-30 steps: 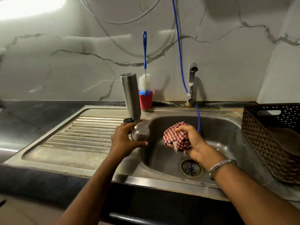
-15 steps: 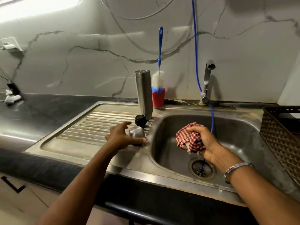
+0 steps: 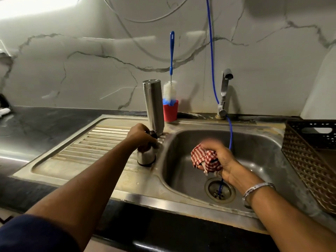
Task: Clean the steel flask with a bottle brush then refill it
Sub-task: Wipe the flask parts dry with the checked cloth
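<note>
Left hand is closed over a small black stopper on the ribbed draining surface, directly in front of the tall cylindrical brushed-steel flask; whether the stopper is lifted or resting cannot be told. Flask stands inverted, mouth down, at the sink's back-left rim. A short steel cup-shaped cap sits on the surface just in front of the flask, below the hand. Right hand is clenched around a bunched red-and-white checked cloth over the steel sink basin, to the flask's right. Blue-handled white bottle brush stands in a red plastic cup just right of the flask. Assessment: parts are apparently being wiped dry before refilling. Recommended practice: grip the stopper by its sides, clear of the flask so it is not toppled, present it to the cloth over the basin, and dry threads thoroughly.
</note>
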